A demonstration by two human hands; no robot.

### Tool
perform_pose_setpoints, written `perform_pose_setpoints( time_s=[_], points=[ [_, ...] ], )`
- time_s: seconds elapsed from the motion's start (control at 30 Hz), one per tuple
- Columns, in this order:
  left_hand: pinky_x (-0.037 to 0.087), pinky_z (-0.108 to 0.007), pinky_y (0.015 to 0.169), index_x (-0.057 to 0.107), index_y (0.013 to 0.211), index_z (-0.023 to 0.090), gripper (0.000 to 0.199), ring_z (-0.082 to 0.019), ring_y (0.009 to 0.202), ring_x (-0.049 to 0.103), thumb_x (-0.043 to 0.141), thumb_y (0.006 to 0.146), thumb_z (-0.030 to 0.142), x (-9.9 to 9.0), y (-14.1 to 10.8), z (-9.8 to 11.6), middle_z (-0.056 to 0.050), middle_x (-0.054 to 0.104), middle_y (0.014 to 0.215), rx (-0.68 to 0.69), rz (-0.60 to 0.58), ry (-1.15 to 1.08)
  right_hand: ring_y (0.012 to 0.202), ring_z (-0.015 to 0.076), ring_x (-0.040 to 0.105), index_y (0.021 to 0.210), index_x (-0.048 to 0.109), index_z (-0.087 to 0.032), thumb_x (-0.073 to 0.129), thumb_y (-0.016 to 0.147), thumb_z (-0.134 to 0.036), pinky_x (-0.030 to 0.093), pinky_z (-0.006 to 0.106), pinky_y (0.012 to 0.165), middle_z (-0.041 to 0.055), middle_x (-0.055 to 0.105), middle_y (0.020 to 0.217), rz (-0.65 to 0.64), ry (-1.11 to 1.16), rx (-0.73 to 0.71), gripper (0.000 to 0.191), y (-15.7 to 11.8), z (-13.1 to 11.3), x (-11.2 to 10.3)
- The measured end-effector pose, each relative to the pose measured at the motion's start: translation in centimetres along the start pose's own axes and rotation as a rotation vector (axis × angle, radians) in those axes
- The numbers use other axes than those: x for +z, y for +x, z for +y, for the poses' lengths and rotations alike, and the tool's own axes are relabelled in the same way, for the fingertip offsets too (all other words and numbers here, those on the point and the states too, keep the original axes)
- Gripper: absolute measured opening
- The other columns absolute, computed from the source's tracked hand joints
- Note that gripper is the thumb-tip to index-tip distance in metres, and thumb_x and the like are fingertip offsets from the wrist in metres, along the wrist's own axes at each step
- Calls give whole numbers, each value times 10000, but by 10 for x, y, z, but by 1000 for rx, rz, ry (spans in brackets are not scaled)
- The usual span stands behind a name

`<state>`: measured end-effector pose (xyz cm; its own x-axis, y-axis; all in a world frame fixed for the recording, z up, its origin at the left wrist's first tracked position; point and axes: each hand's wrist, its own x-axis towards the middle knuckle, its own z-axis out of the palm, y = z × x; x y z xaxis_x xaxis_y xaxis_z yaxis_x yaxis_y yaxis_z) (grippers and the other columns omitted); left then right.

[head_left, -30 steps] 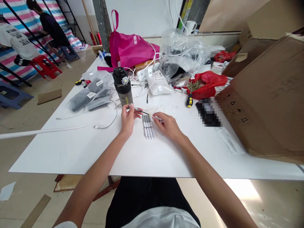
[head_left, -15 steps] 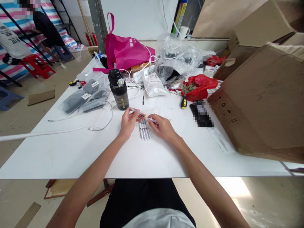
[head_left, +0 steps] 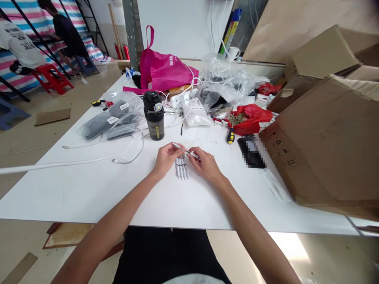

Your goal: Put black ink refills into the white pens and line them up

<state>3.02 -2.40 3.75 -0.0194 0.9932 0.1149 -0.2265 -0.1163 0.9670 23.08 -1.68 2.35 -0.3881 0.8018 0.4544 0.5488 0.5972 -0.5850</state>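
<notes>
Between my hands is a slim white and grey pen, its two ends nearly in line. My left hand [head_left: 165,158] pinches the pen's left part [head_left: 177,145]. The fingers of my right hand [head_left: 205,162] are closed on the pen's right part [head_left: 194,155]. Whether the two parts are joined is too small to tell. Just below the fingers, several white pens [head_left: 182,169] lie side by side on the white table [head_left: 103,193], their upper ends partly hidden by my hands.
Behind my hands stand a black bottle [head_left: 154,118] and a white packet [head_left: 196,113]. A screwdriver [head_left: 231,135], a red bag [head_left: 254,118] and a dark phone-like object [head_left: 251,152] are right of centre. A cardboard box [head_left: 325,150] fills the right. Grey packages [head_left: 100,124] lie left.
The left and right pen parts have come closer together, nearly in line, and my hands have drawn nearer each other. The whole view has shifted slightly.
</notes>
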Motion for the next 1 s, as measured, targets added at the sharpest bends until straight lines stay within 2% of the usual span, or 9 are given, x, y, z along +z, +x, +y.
perform_pose_setpoints(
  time_s=[0.13, 0.27, 0.4, 0.53, 0.6, 0.77, 1.0],
  points=[
    [573, -291, 788, 824, 968, 165, 391, -165, 833, 730, 973, 765, 464, -1, -4, -4, -55, 803, 918, -25, -68, 28, 634, 164, 585, 1095, 561, -245, 604, 1065, -434, 453, 279, 611, 6, 679, 830, -4, 32, 63, 196, -2, 4, 1],
    [562, -288, 784, 833, 988, 166, 373, -157, 809, 715, 962, 785, 452, 1, -7, -8, -48, 794, 882, -3, -113, 71, 633, 165, 584, 1044, 548, -248, 581, 1049, -347, 440, 285, 633, 5, 684, 816, -18, 33, 24, 104, -3, 4, -2],
    [572, -302, 796, 824, 970, 165, 384, -160, 800, 717, 967, 772, 462, 0, -5, -9, -48, 799, 898, 25, -93, 102, 656, 170, 599, 1049, 594, -239, 566, 1085, -353, 415, 295, 652, 23, 722, 858, -32, -33, -27, 123, -2, 2, -4],
    [587, -322, 813, 821, 944, 164, 413, -184, 826, 745, 995, 722, 465, -4, 0, -7, -50, 803, 899, 15, -76, 115, 811, 204, 692, 1097, 612, -235, 513, 1134, -385, 451, 303, 687, 85, 763, 1050, -24, -50, -65, 184, -1, -2, -1],
    [585, -319, 808, 821, 950, 166, 403, -184, 828, 747, 987, 739, 466, -6, 2, -6, -52, 805, 899, -7, -64, 137, 831, 217, 714, 1145, 585, -232, 520, 1130, -383, 458, 306, 671, 102, 763, 1088, -15, -55, -47, 165, -1, -2, 2],
    [579, -304, 794, 812, 940, 169, 386, -174, 829, 737, 981, 754, 462, -10, 3, -6, -54, 813, 928, -58, -20, 174, 666, 194, 643, 1112, 523, -242, 515, 1119, -308, 371, 299, 573, 53, 745, 960, -24, -114, -33, 67, -4, -1, 9],
    [586, -294, 793, 813, 901, 181, 355, -172, 819, 738, 1009, 719, 415, -8, 2, -1, -41, 809, 890, -72, -24, 152, 698, 167, 628, 1087, 604, -230, 466, 1173, -303, 347, 311, 563, 46, 725, 944, 55, -249, -143, 179, -2, -7, 3]
  ],
)
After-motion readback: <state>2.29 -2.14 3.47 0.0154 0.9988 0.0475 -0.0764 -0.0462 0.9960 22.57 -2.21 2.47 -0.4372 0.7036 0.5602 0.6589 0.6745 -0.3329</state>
